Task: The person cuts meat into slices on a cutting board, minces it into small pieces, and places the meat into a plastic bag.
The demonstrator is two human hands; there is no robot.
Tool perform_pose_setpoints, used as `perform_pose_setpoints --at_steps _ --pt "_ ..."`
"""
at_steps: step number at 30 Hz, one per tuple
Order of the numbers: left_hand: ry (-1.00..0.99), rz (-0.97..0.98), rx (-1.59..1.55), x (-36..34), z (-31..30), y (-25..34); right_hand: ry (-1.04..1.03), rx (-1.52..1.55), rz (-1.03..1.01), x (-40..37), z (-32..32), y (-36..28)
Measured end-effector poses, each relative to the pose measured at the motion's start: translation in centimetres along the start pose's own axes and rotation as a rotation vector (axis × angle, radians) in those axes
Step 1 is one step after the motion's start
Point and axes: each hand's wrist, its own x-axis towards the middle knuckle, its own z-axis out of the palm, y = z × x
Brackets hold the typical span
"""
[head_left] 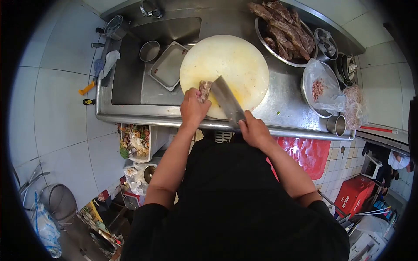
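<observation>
A round, pale yellow chopping board (230,56) lies on the steel counter in front of me. At its near left edge my left hand (194,108) is closed around a piece of meat (205,89), whose far end sticks out past the fingers. My right hand (254,129) grips a cleaver (227,100) by its handle. The broad blade slants up and left over the board, its tip close to the right side of the meat. Yellow stains mark the board beside the blade.
Behind the board at right, a large steel bowl (261,39) is heaped with dark meat strips (287,30). Nearer stands a bowl lined with a plastic bag (328,93) of chopped meat. A sink (126,82) with a rectangular tray (169,65) is at left. Food scraps (136,141) fill a bin below.
</observation>
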Motion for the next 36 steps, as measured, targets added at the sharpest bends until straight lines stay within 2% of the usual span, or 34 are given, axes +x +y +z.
perform_pose_setpoints --at_steps 2,6,8,9,13,15,16,18,19,21,22,24,25,27,30,36 --pt "-0.045 0.011 0.054 1.5 -0.8 0.8 0.049 0.033 0.013 -0.8 -0.8 1.3" --pt "0.071 0.136 0.158 3.6 -1.0 1.6 0.184 0.16 0.095 -1.9 -1.4 3.2" --pt "-0.318 0.06 -0.024 3.4 -0.8 3.8 0.219 0.231 0.11 -2.1 -0.8 5.0" --pt "-0.332 0.045 0.004 3.1 -0.1 4.7 0.24 0.3 0.121 -2.1 -0.6 5.4" --pt "-0.241 0.134 0.001 2.8 2.2 5.6 0.212 0.463 0.24 -2.7 -0.8 7.1" --pt "0.012 0.32 0.231 2.4 3.3 5.5 0.209 0.629 0.259 -3.2 -0.9 7.8" --pt "0.009 0.334 0.238 2.4 3.4 5.8 0.219 0.642 0.259 -3.4 -0.9 8.3" --pt "-0.275 -0.056 -0.016 2.4 3.6 6.4 0.226 0.673 0.235 -3.7 -0.8 9.2" --pt "-0.279 -0.047 -0.006 2.3 3.8 6.4 0.233 0.686 0.238 -3.9 -0.7 9.4" --pt "-0.282 0.115 -0.082 2.6 4.3 6.3 0.221 0.756 0.242 -4.1 -0.8 9.9" --pt "-0.293 0.126 -0.073 2.8 4.6 6.2 0.231 0.77 0.249 -4.1 -0.7 10.1" --pt "-0.154 0.634 0.129 2.6 4.9 6.4 0.257 0.867 0.21 -4.1 -0.5 10.5" --pt "-0.162 0.642 0.131 2.2 4.7 6.7 0.263 0.875 0.215 -3.9 -0.6 10.5" --pt "-0.303 0.782 0.056 1.1 4.0 6.8 0.246 0.923 0.235 -3.3 -0.7 10.6" --pt "-0.33 0.723 -0.019 0.9 3.8 6.6 0.204 0.949 0.221 -1.8 0.1 11.6" --pt "-0.326 0.707 0.03 0.6 4.2 7.2 0.167 0.976 0.232 0.6 1.1 11.2"
